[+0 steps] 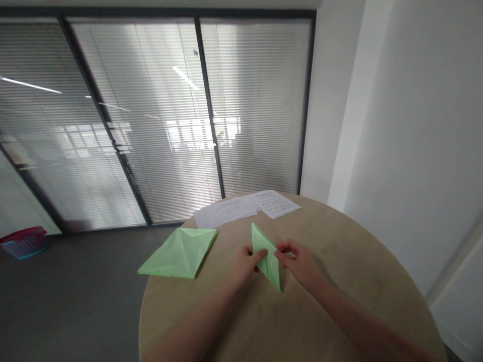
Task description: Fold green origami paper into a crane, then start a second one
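A folded green paper (264,251), narrow and pointed at both ends, is held just above the round wooden table (339,281). My left hand (244,264) pinches its left edge with thumb and fingers closed. My right hand (298,261) pinches its right edge, fingers curled. A second green sheet (179,253), creased and spread nearly flat, lies on the table's left edge, partly overhanging it, apart from both hands.
Two white printed sheets (245,207) lie at the table's far edge. Beyond is a glass wall with blinds (169,125) and grey floor. A red and blue basket (22,242) stands on the floor at far left. A white wall is on the right.
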`<control>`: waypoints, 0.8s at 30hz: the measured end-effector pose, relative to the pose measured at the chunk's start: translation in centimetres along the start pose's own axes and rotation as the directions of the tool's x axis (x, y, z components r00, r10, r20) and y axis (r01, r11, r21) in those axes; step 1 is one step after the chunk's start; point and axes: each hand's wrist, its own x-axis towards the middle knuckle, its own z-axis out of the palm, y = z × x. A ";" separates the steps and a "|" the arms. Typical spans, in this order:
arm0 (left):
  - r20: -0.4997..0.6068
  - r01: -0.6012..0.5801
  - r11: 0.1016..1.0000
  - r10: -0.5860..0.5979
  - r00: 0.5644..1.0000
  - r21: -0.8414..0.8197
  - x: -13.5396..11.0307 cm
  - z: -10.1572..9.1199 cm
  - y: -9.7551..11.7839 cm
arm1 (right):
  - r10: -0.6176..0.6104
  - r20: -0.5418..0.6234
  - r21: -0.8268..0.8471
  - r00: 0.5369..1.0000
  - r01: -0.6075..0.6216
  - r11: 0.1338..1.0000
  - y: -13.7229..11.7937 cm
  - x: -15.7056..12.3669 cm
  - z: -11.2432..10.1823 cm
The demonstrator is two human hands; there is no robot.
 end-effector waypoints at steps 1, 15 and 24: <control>-0.003 -0.002 1.000 0.002 1.000 0.021 0.0 0.1 -0.1 | 0.031 0.010 0.017 0.999 -0.031 0.999 0.2 0.1 0.1; -0.010 -0.158 0.970 0.162 0.987 0.183 -0.7 0.7 0.1 | 0.019 -0.044 -0.147 0.999 -0.025 0.989 0.4 -0.1 1.2; -0.034 -0.140 0.968 0.150 0.988 0.210 -0.8 0.9 0.6 | -0.091 -0.079 -0.248 0.993 0.069 0.966 -0.7 -0.5 1.1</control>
